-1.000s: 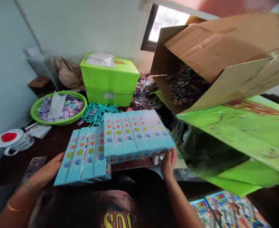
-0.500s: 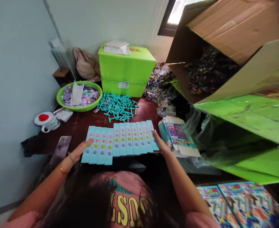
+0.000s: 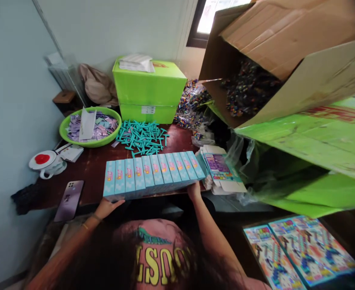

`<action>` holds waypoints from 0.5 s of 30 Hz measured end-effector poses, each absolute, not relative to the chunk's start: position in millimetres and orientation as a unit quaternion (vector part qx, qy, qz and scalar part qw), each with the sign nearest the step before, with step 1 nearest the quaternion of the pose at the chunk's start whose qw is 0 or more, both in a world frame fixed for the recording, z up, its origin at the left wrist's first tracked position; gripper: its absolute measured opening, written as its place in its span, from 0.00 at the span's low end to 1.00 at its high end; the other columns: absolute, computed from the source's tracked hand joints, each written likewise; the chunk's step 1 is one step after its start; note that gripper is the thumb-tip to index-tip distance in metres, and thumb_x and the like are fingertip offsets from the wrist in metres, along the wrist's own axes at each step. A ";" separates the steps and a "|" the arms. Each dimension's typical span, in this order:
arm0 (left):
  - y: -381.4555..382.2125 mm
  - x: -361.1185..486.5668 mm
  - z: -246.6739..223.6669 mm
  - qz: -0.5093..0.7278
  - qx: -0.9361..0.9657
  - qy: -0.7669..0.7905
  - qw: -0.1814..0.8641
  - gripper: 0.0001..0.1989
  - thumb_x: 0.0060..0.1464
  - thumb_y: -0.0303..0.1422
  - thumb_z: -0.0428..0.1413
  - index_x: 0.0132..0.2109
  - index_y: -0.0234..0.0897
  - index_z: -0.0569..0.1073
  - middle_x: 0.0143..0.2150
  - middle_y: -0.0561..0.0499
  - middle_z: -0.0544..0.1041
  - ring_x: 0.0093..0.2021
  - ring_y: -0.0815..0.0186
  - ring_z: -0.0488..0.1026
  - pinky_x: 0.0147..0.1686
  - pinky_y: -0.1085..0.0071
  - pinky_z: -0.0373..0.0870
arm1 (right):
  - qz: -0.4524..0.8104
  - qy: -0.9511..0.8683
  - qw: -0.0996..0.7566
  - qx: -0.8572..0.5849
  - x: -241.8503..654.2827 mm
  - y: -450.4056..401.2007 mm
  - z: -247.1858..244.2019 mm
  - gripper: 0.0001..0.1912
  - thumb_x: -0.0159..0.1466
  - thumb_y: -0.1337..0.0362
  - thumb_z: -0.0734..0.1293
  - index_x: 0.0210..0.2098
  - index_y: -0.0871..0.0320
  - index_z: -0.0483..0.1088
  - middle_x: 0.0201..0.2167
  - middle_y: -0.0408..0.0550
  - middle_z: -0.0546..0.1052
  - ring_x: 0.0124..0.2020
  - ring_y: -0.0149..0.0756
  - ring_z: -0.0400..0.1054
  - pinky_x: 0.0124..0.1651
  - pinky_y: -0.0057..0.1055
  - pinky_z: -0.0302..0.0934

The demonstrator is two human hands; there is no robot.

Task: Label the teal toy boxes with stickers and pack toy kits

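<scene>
A long row of several light-blue boxes (image 3: pixel 147 171) stands side by side at the table's front edge, pink logos showing on their upper faces. My left hand (image 3: pixel 107 207) is at the row's near left corner, thumb stretched to the right and the other fingers partly hidden by the boxes. Under the near right corner is my right hand (image 3: pixel 194 191), its fingertips hidden beneath the row. Both hands hold the row between them. Flattened printed cartons (image 3: pixel 221 167) lie just right of the row. Behind it is a pile of turquoise T-shaped pieces (image 3: pixel 142 137).
A green basin (image 3: pixel 117 135) of small packets, a lidded cup (image 3: pixel 47 164) and a phone (image 3: pixel 69 200) are on the left. Behind stands a green box (image 3: pixel 148 90). Open cartons (image 3: pixel 325 76) with bagged beads crowd the right, above colourful printed packs (image 3: pixel 304 251).
The row of boxes has been turned, so different printed faces now show on top. Both hands have moved from the row's ends down to its near lower corners. The head view has shifted.
</scene>
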State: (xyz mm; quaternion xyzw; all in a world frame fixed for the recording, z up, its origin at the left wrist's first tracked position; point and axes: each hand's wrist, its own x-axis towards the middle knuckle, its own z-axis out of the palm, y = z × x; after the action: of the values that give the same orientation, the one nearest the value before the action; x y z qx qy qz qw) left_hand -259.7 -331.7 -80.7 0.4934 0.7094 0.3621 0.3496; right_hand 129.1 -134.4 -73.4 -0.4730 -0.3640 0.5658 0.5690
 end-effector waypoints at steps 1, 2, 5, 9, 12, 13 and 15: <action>-331.2 -260.8 -84.6 0.362 0.496 0.711 0.343 0.18 0.39 0.52 0.65 0.32 0.44 0.81 0.38 0.47 0.85 0.47 0.49 0.80 0.60 0.51 0.69 | 0.565 -0.358 0.574 -0.473 129.2 -135.0 -78.2 0.25 0.66 0.48 0.59 0.54 0.55 0.72 0.57 0.48 0.77 0.64 0.40 0.64 0.69 0.46 0.56; -330.9 -262.1 -87.8 0.365 0.498 0.712 0.335 0.19 0.40 0.52 0.65 0.34 0.43 0.81 0.39 0.47 0.85 0.47 0.49 0.80 0.61 0.50 0.69 | 0.564 -0.353 0.578 -0.472 130.4 -134.7 -81.6 0.25 0.66 0.48 0.59 0.54 0.54 0.72 0.56 0.47 0.77 0.64 0.40 0.64 0.69 0.47 0.55; -331.3 -265.0 -95.3 0.380 0.509 0.709 0.306 0.23 0.41 0.52 0.64 0.39 0.41 0.81 0.42 0.46 0.84 0.50 0.49 0.79 0.62 0.49 0.68 | 0.580 -0.332 0.583 -0.462 137.6 -130.5 -85.3 0.25 0.64 0.48 0.61 0.53 0.53 0.72 0.55 0.46 0.78 0.64 0.41 0.65 0.69 0.47 0.56; -333.7 -262.4 -103.9 0.384 0.526 0.699 0.296 0.23 0.43 0.53 0.64 0.40 0.41 0.80 0.42 0.46 0.84 0.52 0.49 0.78 0.62 0.48 0.67 | 0.621 -0.296 0.573 -0.445 147.6 -129.5 -84.6 0.23 0.63 0.48 0.63 0.53 0.51 0.73 0.54 0.46 0.78 0.62 0.41 0.67 0.69 0.45 0.55; -336.8 -257.7 -104.8 0.375 0.530 0.692 0.315 0.21 0.43 0.52 0.64 0.38 0.41 0.81 0.40 0.46 0.84 0.51 0.48 0.79 0.62 0.47 0.68 | 0.612 -0.284 0.581 -0.455 151.4 -134.0 -83.3 0.22 0.63 0.49 0.62 0.53 0.51 0.72 0.56 0.46 0.77 0.61 0.41 0.68 0.70 0.44 0.54; -337.9 -256.3 -103.5 0.372 0.529 0.691 0.323 0.21 0.42 0.52 0.65 0.37 0.41 0.81 0.40 0.47 0.84 0.51 0.48 0.79 0.62 0.47 0.68 | 0.605 -0.285 0.584 -0.460 151.8 -135.7 -82.9 0.23 0.64 0.50 0.62 0.53 0.51 0.72 0.57 0.46 0.77 0.61 0.40 0.68 0.70 0.44 0.54; -340.5 -253.8 -98.7 0.366 0.519 0.688 0.349 0.19 0.41 0.51 0.66 0.35 0.43 0.82 0.39 0.47 0.85 0.50 0.48 0.79 0.62 0.48 0.67 | 0.596 -0.292 0.581 -0.470 152.0 -138.9 -81.9 0.23 0.64 0.50 0.61 0.53 0.52 0.72 0.57 0.46 0.76 0.62 0.40 0.67 0.69 0.43 0.54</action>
State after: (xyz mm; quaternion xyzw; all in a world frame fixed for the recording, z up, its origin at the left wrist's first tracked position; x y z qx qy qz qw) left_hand -253.8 -340.5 -98.7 0.5194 0.6883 0.3665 0.3495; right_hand 152.0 -138.9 -81.9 -0.4704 -0.2922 0.5962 0.5813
